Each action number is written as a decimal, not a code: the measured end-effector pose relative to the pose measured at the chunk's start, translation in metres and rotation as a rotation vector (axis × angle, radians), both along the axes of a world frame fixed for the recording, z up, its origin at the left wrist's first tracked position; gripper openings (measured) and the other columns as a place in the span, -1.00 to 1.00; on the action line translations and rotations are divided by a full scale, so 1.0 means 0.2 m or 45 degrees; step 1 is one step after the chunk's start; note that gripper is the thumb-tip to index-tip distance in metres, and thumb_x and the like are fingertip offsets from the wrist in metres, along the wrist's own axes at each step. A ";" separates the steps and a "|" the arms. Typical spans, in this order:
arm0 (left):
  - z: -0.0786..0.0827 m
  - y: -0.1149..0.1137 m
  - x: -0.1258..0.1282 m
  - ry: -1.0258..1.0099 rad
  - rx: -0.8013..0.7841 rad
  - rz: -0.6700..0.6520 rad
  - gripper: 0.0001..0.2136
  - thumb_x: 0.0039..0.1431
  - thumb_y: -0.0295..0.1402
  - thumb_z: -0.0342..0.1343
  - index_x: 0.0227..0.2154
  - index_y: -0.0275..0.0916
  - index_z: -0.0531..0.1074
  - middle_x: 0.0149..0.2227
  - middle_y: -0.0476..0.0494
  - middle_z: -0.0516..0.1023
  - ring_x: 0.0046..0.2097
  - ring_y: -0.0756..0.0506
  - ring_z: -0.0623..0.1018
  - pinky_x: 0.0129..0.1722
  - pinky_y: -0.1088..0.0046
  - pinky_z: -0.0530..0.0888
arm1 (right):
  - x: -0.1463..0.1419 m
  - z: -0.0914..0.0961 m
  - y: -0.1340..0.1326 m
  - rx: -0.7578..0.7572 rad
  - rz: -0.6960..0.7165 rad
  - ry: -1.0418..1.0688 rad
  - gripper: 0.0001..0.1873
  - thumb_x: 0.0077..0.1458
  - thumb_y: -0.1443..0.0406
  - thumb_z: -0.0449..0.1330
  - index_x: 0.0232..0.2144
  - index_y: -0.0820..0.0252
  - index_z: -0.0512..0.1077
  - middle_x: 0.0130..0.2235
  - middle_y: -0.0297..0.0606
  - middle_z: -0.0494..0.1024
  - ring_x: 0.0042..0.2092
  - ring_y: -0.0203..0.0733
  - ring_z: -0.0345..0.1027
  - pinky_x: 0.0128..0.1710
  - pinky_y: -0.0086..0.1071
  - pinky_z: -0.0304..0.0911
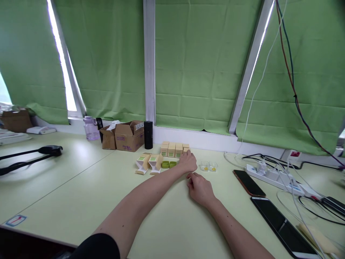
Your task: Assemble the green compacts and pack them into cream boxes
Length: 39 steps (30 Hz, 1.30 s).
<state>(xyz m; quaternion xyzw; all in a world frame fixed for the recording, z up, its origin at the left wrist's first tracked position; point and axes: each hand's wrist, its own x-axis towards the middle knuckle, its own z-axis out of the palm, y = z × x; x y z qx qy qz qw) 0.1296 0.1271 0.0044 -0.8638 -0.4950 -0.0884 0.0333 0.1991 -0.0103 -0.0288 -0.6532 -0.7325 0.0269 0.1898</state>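
My left hand [188, 161] reaches across to the right end of a row of small tan cardboard boxes [171, 149]. Its fingers are bent at the end box [185, 146], which is partly hidden behind them. Closer to me, my right hand [199, 187] rests low over the table with its fingers curled together; whatever may be in them is hidden. Left of my left wrist sit two small green containers [169, 164]. Beside these stand two opened cartons [149, 163] with white flaps folded out. Clear plastic cups with yellow bits [208, 166] lie right of my hands.
A black cylinder [148, 135], brown cardboard boxes [129, 136] and a purple bottle [91, 128] stand at the back left. To the right lie a phone [249, 182], a tablet [283, 225] and a power strip [275, 177] with tangled cables. Black straps [50, 151] lie far left.
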 end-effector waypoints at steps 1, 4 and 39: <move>0.00 0.01 0.00 -0.008 -0.009 0.006 -0.51 0.21 -0.27 0.05 0.18 -0.34 0.33 0.20 -0.52 0.29 0.18 -0.39 0.42 0.13 0.11 0.37 | 0.00 0.00 0.00 0.000 0.001 -0.002 -0.70 0.20 0.39 0.16 -0.01 0.08 0.41 -0.03 -0.22 0.58 -0.01 -0.11 0.45 -0.32 -0.35 0.03; 0.01 0.02 0.00 -0.025 -0.028 0.022 -0.49 0.20 -0.24 0.06 0.19 -0.32 0.32 0.21 -0.51 0.30 0.18 -0.40 0.41 0.16 0.06 0.35 | 0.00 0.00 0.00 -0.007 -0.001 -0.012 -0.69 0.20 0.39 0.16 0.00 0.08 0.42 -0.03 -0.21 0.57 -0.01 -0.11 0.44 -0.30 -0.35 0.06; 0.13 0.02 -0.20 -0.245 0.011 0.039 -0.59 0.36 -0.29 -0.08 0.21 -0.24 0.31 0.27 -0.37 0.32 0.22 -0.27 0.43 0.19 0.17 0.35 | -0.01 -0.01 0.00 0.012 0.023 -0.016 -0.69 0.21 0.38 0.16 0.00 0.07 0.42 -0.03 -0.21 0.57 0.02 -0.09 0.43 -0.31 -0.37 0.06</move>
